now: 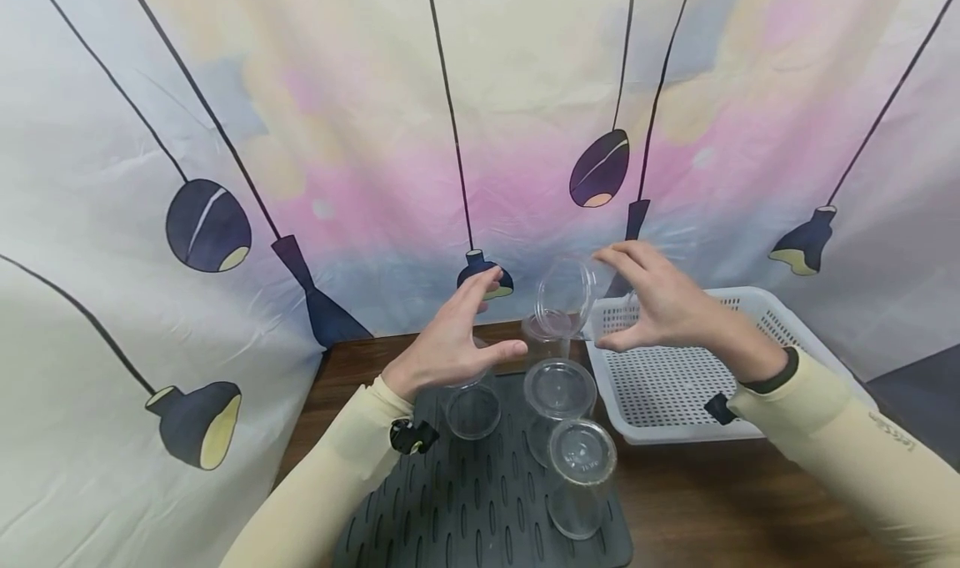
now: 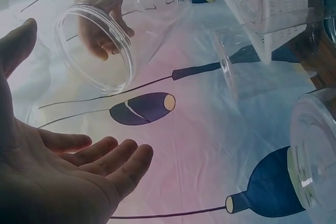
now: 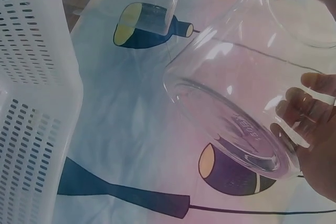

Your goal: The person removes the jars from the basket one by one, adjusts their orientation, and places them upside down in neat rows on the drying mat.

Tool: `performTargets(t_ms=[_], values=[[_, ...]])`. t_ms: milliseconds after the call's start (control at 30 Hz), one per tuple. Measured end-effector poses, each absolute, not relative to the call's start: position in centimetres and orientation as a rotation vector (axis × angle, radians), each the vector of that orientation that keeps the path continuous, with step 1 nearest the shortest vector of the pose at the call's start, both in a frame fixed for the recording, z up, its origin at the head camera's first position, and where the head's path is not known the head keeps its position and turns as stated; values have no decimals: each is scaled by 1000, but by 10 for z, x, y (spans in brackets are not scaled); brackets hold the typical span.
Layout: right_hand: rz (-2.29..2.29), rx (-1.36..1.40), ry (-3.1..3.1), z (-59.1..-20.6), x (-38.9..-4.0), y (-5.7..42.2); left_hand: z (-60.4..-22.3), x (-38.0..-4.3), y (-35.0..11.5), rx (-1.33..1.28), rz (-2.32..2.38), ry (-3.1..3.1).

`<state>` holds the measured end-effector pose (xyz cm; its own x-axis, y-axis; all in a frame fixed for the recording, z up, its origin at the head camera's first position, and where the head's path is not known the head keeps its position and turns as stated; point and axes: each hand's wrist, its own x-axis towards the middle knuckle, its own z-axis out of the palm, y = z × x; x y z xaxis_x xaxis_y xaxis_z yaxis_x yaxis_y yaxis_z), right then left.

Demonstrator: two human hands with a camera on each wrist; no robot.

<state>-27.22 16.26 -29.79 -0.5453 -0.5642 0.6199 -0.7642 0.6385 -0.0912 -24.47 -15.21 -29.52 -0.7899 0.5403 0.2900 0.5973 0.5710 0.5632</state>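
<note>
My right hand (image 1: 663, 305) holds a clear jar (image 1: 564, 294) by its base end, tilted sideways above the back of the mat. In the left wrist view, the jar's round mouth faces toward my left hand. That left hand (image 1: 450, 334) hovers apart from the jar, thumb spread and fingers relaxed, nothing in it. Below the hands, more clear jars stand: one at the back (image 1: 546, 347), a middle jar (image 1: 559, 389), a front jar (image 1: 582, 459) and a left jar (image 1: 472, 409) partly hidden by my left hand.
A dark grey ridged mat (image 1: 480, 501) lies under the jars on a brown wooden table (image 1: 697, 501). To the right sits a white perforated basket (image 1: 630, 434). A cloth printed with hanging lamps (image 1: 480, 176) rises behind the table.
</note>
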Motion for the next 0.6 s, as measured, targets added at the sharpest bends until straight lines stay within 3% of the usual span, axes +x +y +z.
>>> performTargets(t_ms=[600], values=[[422,1073,-2301,-300,-272,151,-296,-249,-146,-1014,-1089,-2676]])
